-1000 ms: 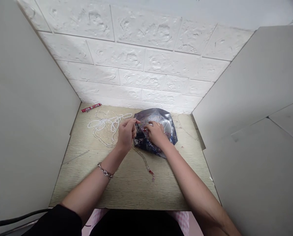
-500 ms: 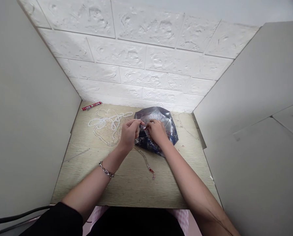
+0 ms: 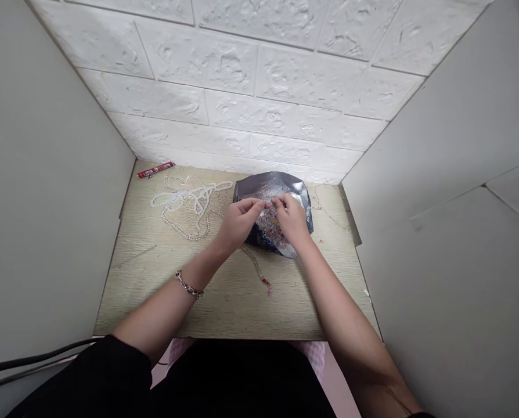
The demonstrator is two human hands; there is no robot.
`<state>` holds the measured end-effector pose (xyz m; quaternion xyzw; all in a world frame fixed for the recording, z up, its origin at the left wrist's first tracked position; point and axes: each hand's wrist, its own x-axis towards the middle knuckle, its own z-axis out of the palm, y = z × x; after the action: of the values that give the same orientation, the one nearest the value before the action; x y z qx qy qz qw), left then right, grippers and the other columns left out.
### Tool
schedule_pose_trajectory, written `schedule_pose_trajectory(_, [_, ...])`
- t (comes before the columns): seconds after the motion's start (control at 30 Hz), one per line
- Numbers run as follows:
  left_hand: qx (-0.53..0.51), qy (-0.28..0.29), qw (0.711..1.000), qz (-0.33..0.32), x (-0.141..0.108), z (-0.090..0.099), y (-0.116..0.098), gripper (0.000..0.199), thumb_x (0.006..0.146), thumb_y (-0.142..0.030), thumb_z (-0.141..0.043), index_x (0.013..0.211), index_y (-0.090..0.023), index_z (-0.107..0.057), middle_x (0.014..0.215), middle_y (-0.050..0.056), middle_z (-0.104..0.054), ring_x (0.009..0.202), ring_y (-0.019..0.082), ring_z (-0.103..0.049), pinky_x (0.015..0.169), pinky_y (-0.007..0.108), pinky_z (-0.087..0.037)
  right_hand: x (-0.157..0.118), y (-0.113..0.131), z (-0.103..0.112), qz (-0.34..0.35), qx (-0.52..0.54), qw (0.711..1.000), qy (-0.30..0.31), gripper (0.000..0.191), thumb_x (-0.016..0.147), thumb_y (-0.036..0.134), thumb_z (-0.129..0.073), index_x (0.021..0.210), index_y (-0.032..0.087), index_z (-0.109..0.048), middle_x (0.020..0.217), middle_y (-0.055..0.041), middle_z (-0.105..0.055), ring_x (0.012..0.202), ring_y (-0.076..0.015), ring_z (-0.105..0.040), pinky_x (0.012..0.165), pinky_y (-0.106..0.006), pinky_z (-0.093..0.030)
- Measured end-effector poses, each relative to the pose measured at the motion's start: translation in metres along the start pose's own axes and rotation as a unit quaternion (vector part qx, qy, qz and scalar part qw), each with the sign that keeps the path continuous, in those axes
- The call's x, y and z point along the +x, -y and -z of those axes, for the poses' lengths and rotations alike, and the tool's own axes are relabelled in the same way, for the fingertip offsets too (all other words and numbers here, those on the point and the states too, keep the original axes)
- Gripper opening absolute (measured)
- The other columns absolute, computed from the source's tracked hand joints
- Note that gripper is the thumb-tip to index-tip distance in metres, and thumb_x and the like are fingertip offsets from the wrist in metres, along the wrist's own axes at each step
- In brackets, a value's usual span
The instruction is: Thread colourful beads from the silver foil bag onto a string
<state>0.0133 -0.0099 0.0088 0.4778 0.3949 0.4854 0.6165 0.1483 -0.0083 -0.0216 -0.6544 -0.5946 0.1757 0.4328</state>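
An open silver-lined bag [image 3: 255, 184] with dark blue patterned sides lies near the back of the table, colourful beads [image 3: 271, 227] showing inside it. Above its opening, my left hand [image 3: 243, 217] pinches something too small to make out, thumb against forefinger. My right hand [image 3: 291, 217] is closed in a similar pinch just to the right, its fingertips almost touching those of the left; what it holds is hidden. From below the bag a beaded strand [image 3: 256, 264] runs toward the front, ending in red and pink beads [image 3: 267, 284].
White and clear bead strands [image 3: 185, 200] lie looped on the table [image 3: 190, 316] left of the bag. A red packet [image 3: 155, 169] is at the back left corner. Thin wire [image 3: 329, 215] curls at the right. Panels flank both sides, with a white brick-patterned wall [image 3: 229, 58] behind.
Both hands have shifted up off the bag's front and right side, uncovering the beads inside. The bag's opening now shows wider. The camera view has tilted slightly downward.
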Motion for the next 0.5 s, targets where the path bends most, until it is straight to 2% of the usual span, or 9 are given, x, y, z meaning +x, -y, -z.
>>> schedule_pose_trajectory(0.07, [0.04, 0.042, 0.998, -0.024, -0.001, -0.001, 0.001, 0.012, 0.066, -0.024, -0.06, 0.064, -0.014, -0.064, 0.037, -0.004, -0.04, 0.039, 0.005, -0.039, 0.036, 0.015, -0.026, -0.005, 0.0, 0.004, -0.077, 0.161, 0.984, 0.015, 0.025, 0.077, 0.042, -0.044, 0.07, 0.018, -0.048, 0.066, 0.0009, -0.049, 0.061, -0.0103, -0.044, 0.058, -0.024, -0.035])
schedule_pose_trajectory(0.13, [0.079, 0.082, 0.992, -0.054, -0.001, -0.001, 0.003, 0.013, 0.067, -0.025, -0.058, 0.065, -0.014, -0.065, 0.046, -0.002, -0.049, 0.048, 0.007, -0.045, 0.042, 0.015, -0.032, -0.01, 0.001, 0.006, -0.135, 0.333, 0.933, 0.033, 0.026, 0.071, 0.043, -0.052, 0.071, 0.018, -0.049, 0.066, 0.0019, -0.05, 0.059, -0.0086, -0.045, 0.055, -0.022, -0.036])
schedule_pose_trajectory(0.2, [0.106, 0.105, 0.987, -0.057, -0.001, 0.0, 0.006, 0.014, 0.068, -0.025, -0.057, 0.062, -0.014, -0.064, 0.05, -0.001, -0.052, 0.05, 0.007, -0.046, 0.044, 0.015, -0.034, -0.016, 0.004, 0.007, -0.167, 0.457, 0.872, 0.046, 0.025, 0.064, 0.039, -0.061, 0.07, 0.017, -0.05, 0.067, 0.0023, -0.051, 0.06, -0.0075, -0.047, 0.056, -0.022, -0.039])
schedule_pose_trajectory(0.3, [0.101, 0.141, 0.985, -0.007, -0.001, 0.001, 0.009, 0.016, 0.068, -0.024, -0.053, 0.058, -0.014, -0.06, 0.047, -0.001, -0.05, 0.046, 0.008, -0.046, 0.045, 0.017, -0.037, -0.023, 0.009, 0.007, -0.192, 0.539, 0.817, 0.063, 0.023, 0.059, 0.032, -0.067, 0.069, 0.017, -0.053, 0.069, 0.0021, -0.054, 0.061, -0.0073, -0.05, 0.057, -0.021, -0.042])
schedule_pose_trajectory(0.43, [0.039, 0.159, 0.986, 0.025, -0.001, -0.001, 0.01, 0.014, 0.066, -0.021, -0.052, 0.055, -0.013, -0.058, 0.057, 0.002, -0.058, 0.056, 0.01, -0.054, 0.053, 0.02, -0.043, -0.028, 0.012, 0.004, -0.185, 0.573, 0.793, 0.088, 0.019, 0.061, 0.03, -0.066, 0.071, 0.017, -0.057, 0.063, 0.0021, -0.054, 0.053, -0.0072, -0.047, 0.048, -0.02, -0.039])
schedule_pose_trajectory(0.5, [0.036, 0.16, 0.986, 0.028, -0.001, -0.001, 0.008, 0.015, 0.066, -0.021, -0.051, 0.054, -0.013, -0.056, 0.05, 0.0, -0.054, 0.047, 0.008, -0.049, 0.045, 0.017, -0.038, -0.029, 0.013, 0.002, -0.192, 0.59, 0.777, 0.102, 0.017, 0.063, 0.03, -0.065, 0.073, 0.017, -0.058, 0.06, 0.0023, -0.054, 0.053, -0.0074, -0.047, 0.049, -0.021, -0.04])
